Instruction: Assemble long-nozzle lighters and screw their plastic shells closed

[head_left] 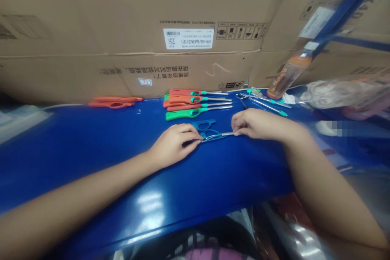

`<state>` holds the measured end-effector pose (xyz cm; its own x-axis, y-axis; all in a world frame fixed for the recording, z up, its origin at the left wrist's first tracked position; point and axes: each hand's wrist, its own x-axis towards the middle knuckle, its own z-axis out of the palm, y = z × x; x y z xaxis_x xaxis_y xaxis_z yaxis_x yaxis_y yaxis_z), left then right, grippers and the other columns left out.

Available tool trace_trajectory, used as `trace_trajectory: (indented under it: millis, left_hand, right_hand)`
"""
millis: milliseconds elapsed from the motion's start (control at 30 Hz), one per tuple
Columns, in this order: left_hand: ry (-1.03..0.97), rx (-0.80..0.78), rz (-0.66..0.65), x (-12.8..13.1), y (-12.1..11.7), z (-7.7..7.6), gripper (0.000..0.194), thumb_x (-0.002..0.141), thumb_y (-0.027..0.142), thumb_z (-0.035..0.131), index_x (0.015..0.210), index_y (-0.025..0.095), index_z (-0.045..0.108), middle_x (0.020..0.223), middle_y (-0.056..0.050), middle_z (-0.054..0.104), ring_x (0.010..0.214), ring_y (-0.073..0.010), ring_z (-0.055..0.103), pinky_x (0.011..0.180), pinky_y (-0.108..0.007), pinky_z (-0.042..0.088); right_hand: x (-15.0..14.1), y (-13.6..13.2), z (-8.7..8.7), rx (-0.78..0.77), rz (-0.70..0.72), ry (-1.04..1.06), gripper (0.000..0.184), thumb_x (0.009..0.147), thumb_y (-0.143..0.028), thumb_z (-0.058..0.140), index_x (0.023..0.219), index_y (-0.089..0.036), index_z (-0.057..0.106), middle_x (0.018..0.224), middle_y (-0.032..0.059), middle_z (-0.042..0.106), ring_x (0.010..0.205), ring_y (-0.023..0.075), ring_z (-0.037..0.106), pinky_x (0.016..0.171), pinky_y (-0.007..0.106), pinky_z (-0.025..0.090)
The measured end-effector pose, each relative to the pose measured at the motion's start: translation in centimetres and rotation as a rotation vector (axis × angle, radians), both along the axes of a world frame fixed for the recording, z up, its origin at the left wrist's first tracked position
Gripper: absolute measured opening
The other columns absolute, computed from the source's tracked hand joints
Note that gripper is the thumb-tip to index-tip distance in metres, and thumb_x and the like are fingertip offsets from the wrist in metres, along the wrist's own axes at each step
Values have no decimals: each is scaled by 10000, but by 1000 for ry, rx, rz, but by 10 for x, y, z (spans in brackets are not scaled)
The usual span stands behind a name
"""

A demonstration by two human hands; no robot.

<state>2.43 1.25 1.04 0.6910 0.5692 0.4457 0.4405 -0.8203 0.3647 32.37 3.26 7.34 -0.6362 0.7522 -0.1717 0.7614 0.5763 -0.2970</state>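
Note:
My left hand (pixel 176 143) is closed on a blue lighter casing (pixel 211 134), its thumb and fingertips pinching the near edge. A second blue casing piece (pixel 205 123) lies just behind it on the table. From the casing's right end runs a slim metal tube (pixel 227 134), and my right hand (pixel 251 124) pinches the tube's far end. A thin metal strip or wire shows along the casing near my left fingertips, too small to make out. Behind my hands lie several assembled long-nosed lighters, orange ones (pixel 183 100) and a green one (pixel 183 114).
Orange casing pieces (pixel 115 102) lie at the back left of the blue table (pixel 213 183). Several metal tubes with teal ends (pixel 268 105) rest at the back right, by an orange drink bottle (pixel 289 74). A large cardboard box (pixel 131 24) stands behind; clear plastic lies left.

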Motion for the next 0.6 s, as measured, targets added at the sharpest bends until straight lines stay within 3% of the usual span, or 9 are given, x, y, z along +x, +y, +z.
trace_trajectory:
  millis: [133, 233, 367, 600]
  left_hand:
    - [-61, -32, -14, 1, 1, 0, 199, 972, 212, 568, 1040, 203, 756, 1007, -70, 716, 936, -188, 679, 862, -337, 561]
    - [-92, -51, -12, 2, 1, 0, 193, 967, 207, 575, 1027, 199, 758, 986, -68, 714, 922, -183, 684, 843, -327, 568]
    - [-113, -83, 11, 2, 1, 0, 168, 951, 259, 619, 1021, 197, 759, 975, -64, 704, 885, -174, 682, 792, -303, 570]
    - [-131, -115, 46, 1, 2, -2, 154, 938, 230, 635, 1024, 203, 760, 959, -47, 685, 830, -148, 659, 730, -273, 547]
  right_hand:
    - [-9, -7, 4, 131, -20, -128, 178, 791, -63, 568, 796, -171, 710, 929, 36, 724, 785, 154, 620, 673, 263, 368]
    - [-18, -14, 7, 215, -25, -238, 193, 820, -67, 547, 796, -170, 708, 954, 47, 717, 770, 156, 611, 613, 274, 300]
    - [-30, -21, 7, 294, -19, -392, 209, 844, -55, 510, 757, -145, 677, 952, 88, 685, 623, 125, 532, 556, 306, 201]
    - [-40, -25, 4, 361, -12, -427, 197, 771, 15, 499, 742, -120, 639, 958, 87, 629, 506, 80, 388, 514, 321, 153]
